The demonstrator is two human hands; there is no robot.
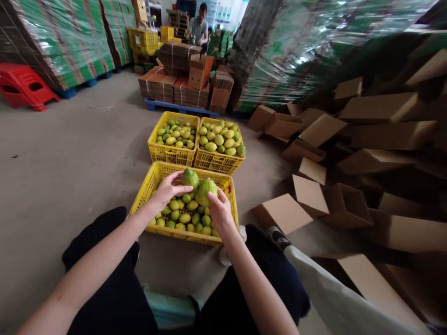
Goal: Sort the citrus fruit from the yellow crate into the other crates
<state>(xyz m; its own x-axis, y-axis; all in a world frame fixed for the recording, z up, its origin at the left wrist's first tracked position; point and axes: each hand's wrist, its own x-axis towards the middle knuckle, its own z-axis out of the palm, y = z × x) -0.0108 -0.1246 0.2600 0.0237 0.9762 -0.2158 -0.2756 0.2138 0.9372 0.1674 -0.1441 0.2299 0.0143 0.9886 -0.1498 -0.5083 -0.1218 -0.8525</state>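
My left hand [166,190] grips a green lemon [190,178] above the near yellow crate [146,191]. My right hand [219,209] holds a second, larger green lemon [206,190] right beside the first; the two fruits almost touch. Below the hands the crate holds several green and yellowish lemons [185,217]. My knees in dark trousers flank the crate's near side.
Two more yellow crates [171,153] [216,162] full of lemons stand behind the near one. Folded brown cardboard boxes [349,153] pile up on the right. A pallet of bundled cartons [174,86] and a person [199,28] are far back; a red stool [23,86] lies at the left.
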